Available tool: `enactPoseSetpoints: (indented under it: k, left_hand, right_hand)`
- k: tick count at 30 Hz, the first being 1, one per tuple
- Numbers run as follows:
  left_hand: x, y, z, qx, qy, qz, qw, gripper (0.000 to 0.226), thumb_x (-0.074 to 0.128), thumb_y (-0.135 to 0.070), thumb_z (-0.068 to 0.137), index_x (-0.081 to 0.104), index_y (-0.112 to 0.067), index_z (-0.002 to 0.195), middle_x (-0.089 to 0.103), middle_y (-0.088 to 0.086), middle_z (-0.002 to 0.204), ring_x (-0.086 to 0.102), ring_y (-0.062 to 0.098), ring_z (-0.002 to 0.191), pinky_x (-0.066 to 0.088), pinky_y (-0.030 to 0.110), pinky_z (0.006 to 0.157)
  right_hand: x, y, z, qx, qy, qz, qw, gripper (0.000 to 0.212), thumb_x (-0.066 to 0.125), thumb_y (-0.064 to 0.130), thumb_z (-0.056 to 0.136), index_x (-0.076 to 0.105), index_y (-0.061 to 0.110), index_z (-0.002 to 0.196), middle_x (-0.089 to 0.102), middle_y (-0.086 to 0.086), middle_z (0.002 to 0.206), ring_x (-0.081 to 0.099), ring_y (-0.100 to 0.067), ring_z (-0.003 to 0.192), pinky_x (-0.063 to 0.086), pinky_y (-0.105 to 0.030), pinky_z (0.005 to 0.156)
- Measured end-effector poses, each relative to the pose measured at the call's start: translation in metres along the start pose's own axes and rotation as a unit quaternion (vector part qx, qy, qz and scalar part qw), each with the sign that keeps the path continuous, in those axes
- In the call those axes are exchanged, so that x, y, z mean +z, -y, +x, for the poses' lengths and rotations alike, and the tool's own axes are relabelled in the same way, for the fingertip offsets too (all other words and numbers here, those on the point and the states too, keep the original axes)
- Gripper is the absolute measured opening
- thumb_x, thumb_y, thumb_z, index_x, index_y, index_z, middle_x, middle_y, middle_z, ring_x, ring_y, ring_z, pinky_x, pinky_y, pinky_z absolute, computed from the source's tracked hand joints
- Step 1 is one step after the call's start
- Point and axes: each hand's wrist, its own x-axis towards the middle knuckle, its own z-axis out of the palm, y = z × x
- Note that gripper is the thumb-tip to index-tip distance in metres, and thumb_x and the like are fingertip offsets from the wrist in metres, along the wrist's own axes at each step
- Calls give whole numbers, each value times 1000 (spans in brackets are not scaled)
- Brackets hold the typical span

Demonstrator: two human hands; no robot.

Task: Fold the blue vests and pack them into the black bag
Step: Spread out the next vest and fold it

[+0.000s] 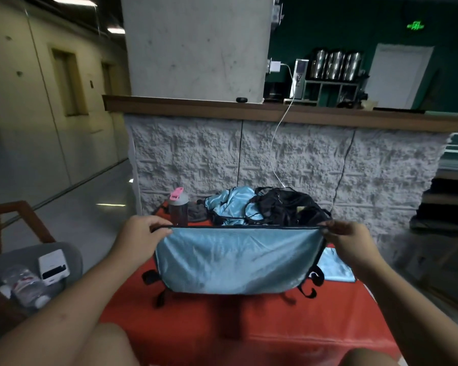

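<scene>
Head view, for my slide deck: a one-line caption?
Both hands hold a blue vest stretched above the red table.

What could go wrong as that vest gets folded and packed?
1. The bottle stands just behind the left hand; a swing toward the bag might tip it.
2. The vest hangs from both hands, the right hand gripping its other corner; its black straps dangle and could snag.

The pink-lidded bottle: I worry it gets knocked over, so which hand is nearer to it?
Left. The left hand grips the held blue vest's top corner just in front of the bottle, almost level with its base. The right hand pinches the opposite corner, across the vest's whole width.
</scene>
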Motion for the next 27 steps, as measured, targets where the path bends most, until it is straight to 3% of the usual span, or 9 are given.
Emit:
enactPoseSetpoints:
  k: [5, 7, 10, 13, 18, 20, 21, 27]
  left_hand:
    - [-10, -10, 17, 2, 3, 17, 1000, 12, 82, -9, 81, 81, -15, 91, 73, -7, 85, 60, 0, 77, 36, -1, 69]
    - [-11, -11, 22, -6, 10, 4, 1000, 15, 83, -11, 80, 78, -23, 88, 69, -14, 79, 60, -6, 77, 38, 5, 69]
    - [-9, -8, 22, -24, 35, 11, 999, 13, 85, -13, 79, 79, -18, 88, 68, -13, 77, 60, -4, 76, 40, 11, 66]
    - [-6, 0, 18, -37, 68, 22, 997, 11, 85, -13, 77, 79, -21, 83, 70, -11, 75, 64, 1, 75, 41, 14, 63]
    - [6, 17, 1, -51, 120, 31, 991, 27, 87, -10, 74, 74, -32, 66, 69, -10, 61, 61, 3, 60, 42, 13, 56]
    - [18, 27, -5, -66, 133, 40, 988, 33, 88, -12, 73, 71, -37, 61, 69, -9, 61, 63, 7, 61, 46, 19, 59]
    - [24, 32, -8, -71, 137, 45, 987, 34, 88, -13, 73, 69, -38, 59, 69, -8, 62, 63, 8, 62, 46, 21, 60]
    - [69, 70, -8, -100, 172, 13, 980, 28, 83, -4, 77, 74, -30, 71, 68, -8, 61, 60, 0, 58, 41, 9, 55]
  right_hand:
    - [-2, 22, 6, 8, -6, -26, 1000, 17, 65, -14, 89, 74, -1, 85, 68, 2, 55, 57, -3, 45, 46, -13, 46]
    - [-3, 29, 6, 5, -4, -36, 999, 14, 64, -13, 90, 73, -3, 88, 67, 5, 51, 60, -4, 43, 46, -14, 43]
    - [-1, 26, 6, 2, 10, -62, 998, 15, 66, -11, 88, 76, 0, 90, 68, 7, 53, 62, -8, 50, 46, -13, 45]
    - [0, 14, 2, 15, 33, -87, 996, 15, 72, -9, 82, 79, 5, 81, 64, 7, 51, 52, -5, 51, 39, -13, 44]
    - [4, -6, -7, 69, 82, -79, 991, 11, 73, -11, 74, 76, -1, 72, 66, -6, 62, 53, -16, 68, 42, -33, 68]
    - [10, -21, -9, 75, 85, -88, 990, 5, 75, 1, 69, 74, -2, 73, 64, -11, 62, 51, -16, 68, 41, -34, 68]
    - [13, -31, -9, 77, 88, -98, 988, 13, 74, 9, 65, 73, -1, 73, 64, -14, 63, 51, -15, 67, 41, -34, 67]
    - [34, -99, 5, 149, 99, -120, 976, 28, 68, 27, 54, 77, 11, 75, 68, -21, 71, 52, -18, 64, 42, -36, 64]
